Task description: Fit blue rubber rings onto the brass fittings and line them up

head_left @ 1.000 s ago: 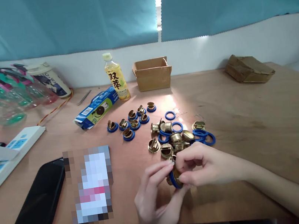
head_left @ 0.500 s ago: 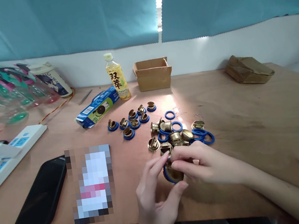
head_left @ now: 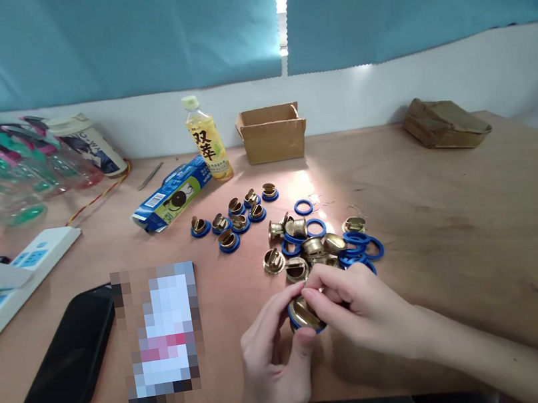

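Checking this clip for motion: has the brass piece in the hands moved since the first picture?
Yes: the brass piece has turned its face toward the camera and shifted slightly left, judged against the cardboard box.

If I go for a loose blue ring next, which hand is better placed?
Probably the right hand: the blue rings lie just beyond its knuckles, while the left hand sits farther from them. Both hands are at the brass piece, so the right would need freeing first.
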Tool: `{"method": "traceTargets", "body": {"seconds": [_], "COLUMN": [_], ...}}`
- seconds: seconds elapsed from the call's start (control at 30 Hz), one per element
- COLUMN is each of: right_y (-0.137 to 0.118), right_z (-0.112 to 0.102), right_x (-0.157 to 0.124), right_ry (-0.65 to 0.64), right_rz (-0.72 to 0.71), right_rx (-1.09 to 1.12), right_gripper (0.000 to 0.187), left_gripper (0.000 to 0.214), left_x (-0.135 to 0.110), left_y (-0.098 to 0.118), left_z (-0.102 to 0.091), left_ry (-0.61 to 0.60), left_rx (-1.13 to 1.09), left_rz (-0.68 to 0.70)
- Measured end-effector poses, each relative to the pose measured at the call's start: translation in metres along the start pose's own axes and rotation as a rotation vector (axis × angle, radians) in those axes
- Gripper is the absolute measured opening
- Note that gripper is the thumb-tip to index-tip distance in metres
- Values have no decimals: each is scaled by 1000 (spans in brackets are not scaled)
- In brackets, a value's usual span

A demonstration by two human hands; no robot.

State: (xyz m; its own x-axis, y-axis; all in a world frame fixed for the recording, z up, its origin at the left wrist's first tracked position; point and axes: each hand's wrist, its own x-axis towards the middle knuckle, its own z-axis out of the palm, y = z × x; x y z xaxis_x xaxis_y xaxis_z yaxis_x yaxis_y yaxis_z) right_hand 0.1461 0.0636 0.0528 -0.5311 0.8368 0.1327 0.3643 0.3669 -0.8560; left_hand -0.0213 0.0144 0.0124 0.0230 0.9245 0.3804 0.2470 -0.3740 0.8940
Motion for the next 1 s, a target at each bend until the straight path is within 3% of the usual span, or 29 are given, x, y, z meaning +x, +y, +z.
{"method": "traceTargets", "body": {"seconds": [0.3,0.5,0.67,0.8,1.0], "right_y": [0,2,4,4,0], "right_z": [6,3,-7,-10,-10], "right_x": [1,1,3,3,4], "right_ry": [64,35,19,26,-2], "right_rz": [-16,-23,59,99,37], "right_rx": [-16,50,183,227,209], "right_gripper": [21,15,19,22,2], "left_gripper": [37,43,54,46,43], "left_x": [-2,-4,-4,-2,-2], "left_y": [-1,-7,-8,-5,-4], "left_z": [1,3,9,10,10], "left_ry": [47,52,150,184,184], "left_rx": [50,-30,-79,-67,-81], "left_rz": [18,-11,-78,-44,-14]}}
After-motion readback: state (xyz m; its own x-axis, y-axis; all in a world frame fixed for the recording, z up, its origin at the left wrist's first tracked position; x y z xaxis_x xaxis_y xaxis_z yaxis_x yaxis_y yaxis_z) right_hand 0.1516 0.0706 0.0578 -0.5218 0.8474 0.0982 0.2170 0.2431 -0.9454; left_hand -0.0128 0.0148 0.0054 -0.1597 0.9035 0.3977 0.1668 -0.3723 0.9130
